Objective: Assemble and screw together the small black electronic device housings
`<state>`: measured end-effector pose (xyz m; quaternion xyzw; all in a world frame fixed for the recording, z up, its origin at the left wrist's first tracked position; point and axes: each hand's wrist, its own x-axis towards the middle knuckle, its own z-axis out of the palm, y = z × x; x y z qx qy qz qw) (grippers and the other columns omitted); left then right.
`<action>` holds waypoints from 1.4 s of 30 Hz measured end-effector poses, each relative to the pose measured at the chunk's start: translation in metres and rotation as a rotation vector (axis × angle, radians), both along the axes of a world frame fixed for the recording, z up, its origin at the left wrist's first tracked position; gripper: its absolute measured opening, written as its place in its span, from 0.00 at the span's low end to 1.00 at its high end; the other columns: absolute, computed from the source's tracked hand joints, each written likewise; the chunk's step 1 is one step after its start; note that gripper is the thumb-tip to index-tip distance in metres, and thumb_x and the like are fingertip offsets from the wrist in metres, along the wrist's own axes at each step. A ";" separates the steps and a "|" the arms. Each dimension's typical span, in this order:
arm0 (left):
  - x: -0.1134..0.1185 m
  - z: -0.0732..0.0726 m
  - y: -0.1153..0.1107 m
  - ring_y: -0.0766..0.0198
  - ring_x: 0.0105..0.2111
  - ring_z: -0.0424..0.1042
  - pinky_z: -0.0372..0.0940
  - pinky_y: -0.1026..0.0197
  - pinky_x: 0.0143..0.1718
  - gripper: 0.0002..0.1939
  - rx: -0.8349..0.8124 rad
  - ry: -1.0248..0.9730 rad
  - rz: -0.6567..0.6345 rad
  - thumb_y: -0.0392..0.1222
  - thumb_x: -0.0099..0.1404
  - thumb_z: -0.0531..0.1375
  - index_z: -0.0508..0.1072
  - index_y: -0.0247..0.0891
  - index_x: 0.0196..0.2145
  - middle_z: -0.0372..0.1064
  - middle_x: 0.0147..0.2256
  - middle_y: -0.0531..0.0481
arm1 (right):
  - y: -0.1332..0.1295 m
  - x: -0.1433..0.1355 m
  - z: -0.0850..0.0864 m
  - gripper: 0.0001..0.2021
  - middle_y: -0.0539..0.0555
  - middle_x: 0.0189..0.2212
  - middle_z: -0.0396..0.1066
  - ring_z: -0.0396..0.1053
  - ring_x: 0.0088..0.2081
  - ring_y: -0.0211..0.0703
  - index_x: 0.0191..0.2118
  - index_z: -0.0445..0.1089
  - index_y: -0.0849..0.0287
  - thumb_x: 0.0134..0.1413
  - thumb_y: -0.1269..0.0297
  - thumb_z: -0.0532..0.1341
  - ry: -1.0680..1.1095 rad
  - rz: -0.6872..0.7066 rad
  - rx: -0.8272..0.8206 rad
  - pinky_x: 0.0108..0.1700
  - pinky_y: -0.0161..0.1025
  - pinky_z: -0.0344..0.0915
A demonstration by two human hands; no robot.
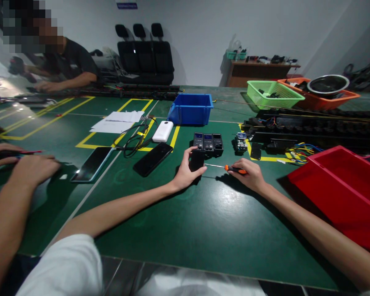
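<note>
My left hand is closed round a small black device above the green table. In my right hand is a screwdriver with an orange and black handle. Its thin shaft points left, and the tip is at or very near the device's right side; contact cannot be made out. Just behind my left hand several black modules stand in a row. A small metallic part lies to their right. A black phone and a white power bank lie to the left.
A blue bin stands behind the modules, a red bin at the right. Green and orange baskets are farther back. Cables, papers and another phone lie left, near another person's hands.
</note>
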<state>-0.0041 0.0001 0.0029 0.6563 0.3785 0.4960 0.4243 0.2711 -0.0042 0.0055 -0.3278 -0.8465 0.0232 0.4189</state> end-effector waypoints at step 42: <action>0.000 0.003 -0.001 0.57 0.51 0.65 0.63 0.50 0.55 0.38 0.047 0.045 0.018 0.44 0.56 0.67 0.54 0.46 0.60 0.60 0.52 0.45 | 0.001 0.001 -0.006 0.06 0.55 0.29 0.75 0.73 0.28 0.41 0.35 0.71 0.57 0.54 0.63 0.66 -0.032 -0.024 0.030 0.30 0.37 0.68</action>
